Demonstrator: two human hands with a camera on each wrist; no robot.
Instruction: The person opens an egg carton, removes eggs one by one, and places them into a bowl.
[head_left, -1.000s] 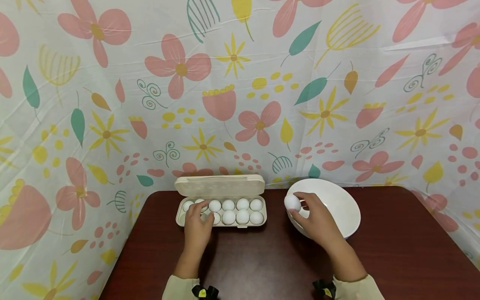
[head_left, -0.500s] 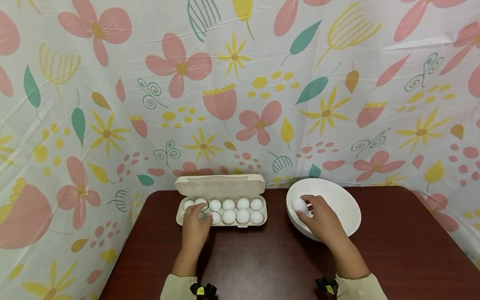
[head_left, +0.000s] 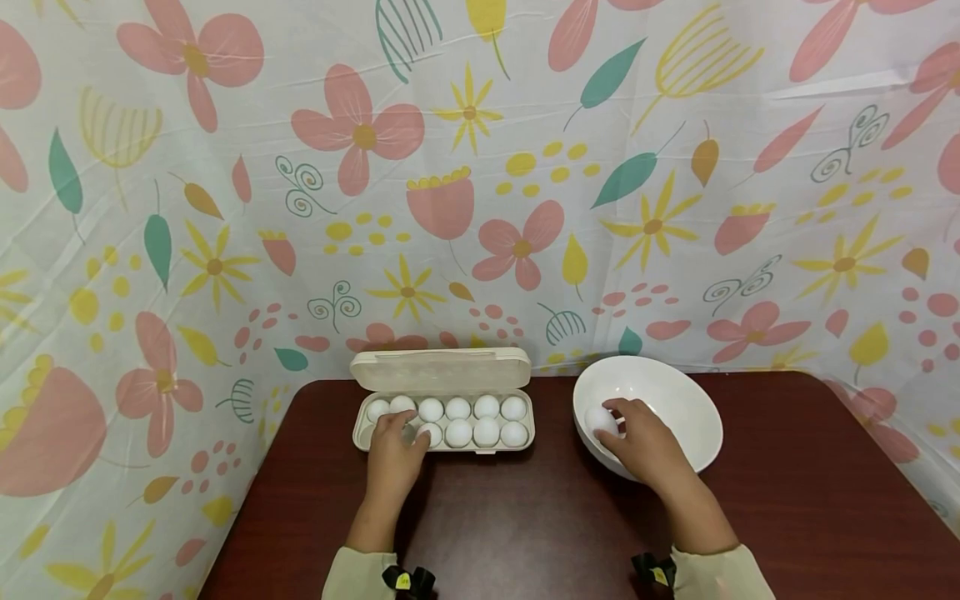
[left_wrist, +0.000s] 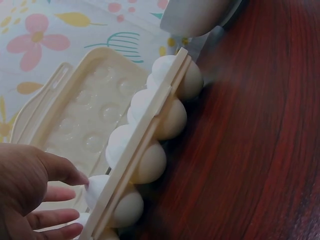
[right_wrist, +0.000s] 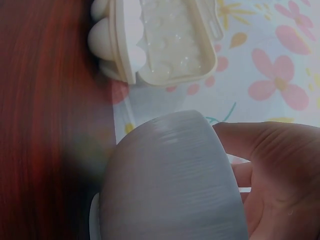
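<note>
In the head view my right hand (head_left: 641,442) pinches a white egg (head_left: 600,420) between thumb and fingers, inside the left side of a white bowl (head_left: 693,408). The bowl's wall (right_wrist: 172,175) hides that egg in the right wrist view. My left hand (head_left: 393,458) is over the left end of an open egg carton (head_left: 442,371) holding several white eggs. Its thumb tip touches or nearly touches a front-row egg (left_wrist: 96,191) in the left wrist view, and its fingers are spread and loosely extended. Part of the carton's front-left corner lies behind this hand.
Carton and bowl stand apart on a dark reddish-brown table (head_left: 495,517), near its back edge. The carton's lid leans back toward a flower-printed cloth (head_left: 517,167) hanging behind the table. Dark straps (head_left: 408,581) circle both wrists over light sleeves.
My right hand has brought the egg from above the bowl's left rim rightward and down into the bowl. My left hand has stayed almost in place at the carton.
</note>
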